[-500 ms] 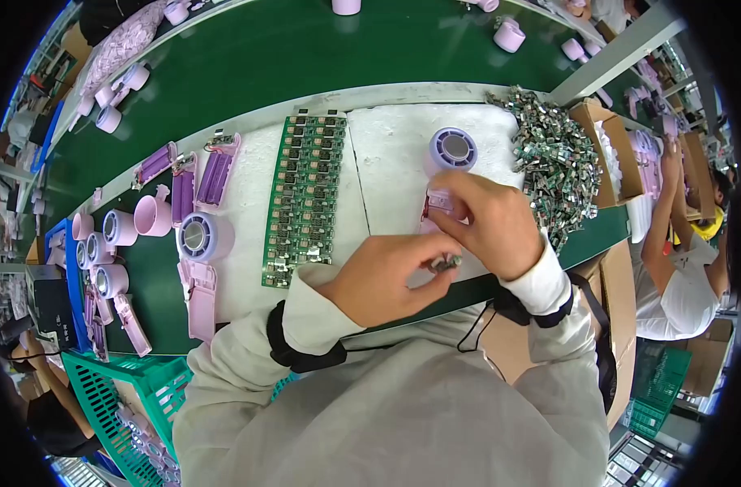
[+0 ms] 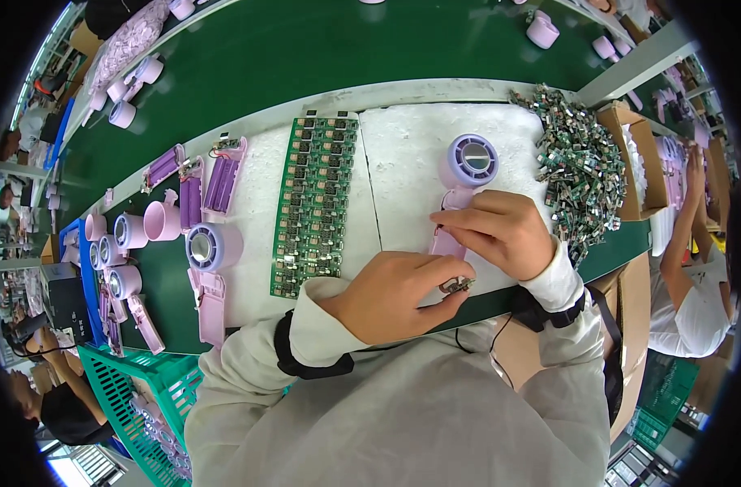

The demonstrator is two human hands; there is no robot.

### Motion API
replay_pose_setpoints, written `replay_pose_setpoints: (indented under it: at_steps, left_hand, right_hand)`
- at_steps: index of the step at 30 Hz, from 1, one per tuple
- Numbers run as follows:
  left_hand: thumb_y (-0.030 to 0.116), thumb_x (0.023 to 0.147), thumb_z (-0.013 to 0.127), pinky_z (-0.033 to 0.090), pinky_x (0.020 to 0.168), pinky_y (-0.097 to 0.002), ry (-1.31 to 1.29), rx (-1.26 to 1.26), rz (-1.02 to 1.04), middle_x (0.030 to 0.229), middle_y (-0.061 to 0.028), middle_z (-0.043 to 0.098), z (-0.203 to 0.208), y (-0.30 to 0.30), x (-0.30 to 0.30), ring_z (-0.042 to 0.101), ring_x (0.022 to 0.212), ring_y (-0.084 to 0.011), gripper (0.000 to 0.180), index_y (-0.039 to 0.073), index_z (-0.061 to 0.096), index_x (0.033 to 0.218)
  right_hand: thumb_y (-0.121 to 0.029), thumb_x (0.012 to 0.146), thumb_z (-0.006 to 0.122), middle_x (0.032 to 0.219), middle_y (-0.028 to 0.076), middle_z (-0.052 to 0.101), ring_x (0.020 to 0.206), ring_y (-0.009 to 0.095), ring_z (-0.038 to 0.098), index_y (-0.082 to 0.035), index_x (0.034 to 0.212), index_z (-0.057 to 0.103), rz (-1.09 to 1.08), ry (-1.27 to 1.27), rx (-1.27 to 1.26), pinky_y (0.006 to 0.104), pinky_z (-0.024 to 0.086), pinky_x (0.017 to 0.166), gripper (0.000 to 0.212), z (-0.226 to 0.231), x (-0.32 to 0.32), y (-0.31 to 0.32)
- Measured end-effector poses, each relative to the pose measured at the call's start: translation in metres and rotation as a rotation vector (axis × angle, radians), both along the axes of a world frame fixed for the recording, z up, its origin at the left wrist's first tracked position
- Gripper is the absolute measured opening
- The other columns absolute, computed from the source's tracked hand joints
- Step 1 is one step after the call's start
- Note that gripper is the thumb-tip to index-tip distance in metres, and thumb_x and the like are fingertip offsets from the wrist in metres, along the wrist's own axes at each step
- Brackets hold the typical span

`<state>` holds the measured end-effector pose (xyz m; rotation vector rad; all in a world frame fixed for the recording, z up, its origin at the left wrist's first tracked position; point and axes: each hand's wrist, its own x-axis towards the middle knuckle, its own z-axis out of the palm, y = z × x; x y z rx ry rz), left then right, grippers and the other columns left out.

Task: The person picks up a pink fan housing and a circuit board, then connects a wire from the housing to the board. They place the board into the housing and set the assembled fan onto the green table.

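A lilac handheld fan point(image 2: 472, 160) lies on the white foam board, its round head away from me and its pink handle point(image 2: 448, 245) toward me. Over that handle, my right hand point(image 2: 504, 234) is closed in a pinch at a thin reddish wire point(image 2: 437, 230); the fingers partly cover the handle. My left hand point(image 2: 390, 296) sits just left of and nearer than the handle. Between its thumb and forefinger it grips a small circuit board point(image 2: 458, 285), of which only the end shows.
A green panel of circuit boards point(image 2: 313, 203) lies left of my hands. At right is a heap of small boards point(image 2: 577, 174) beside a cardboard box point(image 2: 652, 195). More fan parts point(image 2: 212, 247) stand at left, above a green crate point(image 2: 135, 369). Beyond runs a green belt point(image 2: 305, 49).
My right hand has drawn slightly back toward me along the fan's handle, uncovering more of its upper part. The left hand keeps its grip on the small circuit board. The view has shifted a little.
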<state>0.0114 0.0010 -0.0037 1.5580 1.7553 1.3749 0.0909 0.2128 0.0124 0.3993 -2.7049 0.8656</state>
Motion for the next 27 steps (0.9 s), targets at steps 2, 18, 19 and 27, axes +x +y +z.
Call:
replay_pose_setpoints:
  at_steps: [2,18,19,27]
  left_hand:
    - [0.003,0.085,0.077,0.057,0.067,-0.0329,-0.018,0.015,0.009,0.088,-0.0088,0.072,0.001,0.001,0.001,0.072,0.074,-0.0236,0.025,0.006,0.067,0.108]
    - [0.009,0.086,0.072,0.053,0.06,-0.0434,-0.042,0.206,0.064,0.08,-0.0122,0.067,-0.01,0.0,0.001,0.068,0.071,-0.0337,0.02,0.007,0.061,0.103]
    - [0.009,0.086,0.072,0.053,0.06,-0.0434,-0.019,0.217,0.138,0.08,-0.0122,0.067,-0.011,0.001,0.003,0.068,0.071,-0.0337,0.02,0.007,0.061,0.103]
    - [0.017,0.084,0.064,0.052,0.058,-0.0475,0.348,0.55,0.118,0.07,-0.0149,0.063,-0.019,0.011,0.031,0.066,0.067,-0.0378,0.015,0.005,0.059,0.089]
  right_hand:
    - [-0.003,0.075,0.077,0.073,0.007,0.06,0.064,0.025,0.06,-0.006,0.107,0.077,-0.002,0.014,-0.011,0.0367,0.046,0.057,0.032,-0.002,0.001,0.001]
    - [0.001,0.084,0.076,0.116,0.016,0.069,0.096,0.027,0.067,-0.002,0.118,0.072,-0.364,0.117,0.077,0.0356,0.055,0.08,0.035,0.017,-0.001,0.001]
    - [0.001,0.084,0.076,0.116,0.016,0.069,0.096,0.027,0.067,-0.002,0.118,0.072,-0.288,0.137,0.079,0.0356,0.055,0.08,0.035,0.018,-0.006,0.002]
    - [-0.003,0.094,0.068,0.138,0.015,0.061,0.12,0.021,0.06,0.003,0.144,0.054,-0.173,-0.258,0.115,0.0353,0.049,0.101,0.052,0.066,-0.073,0.023]
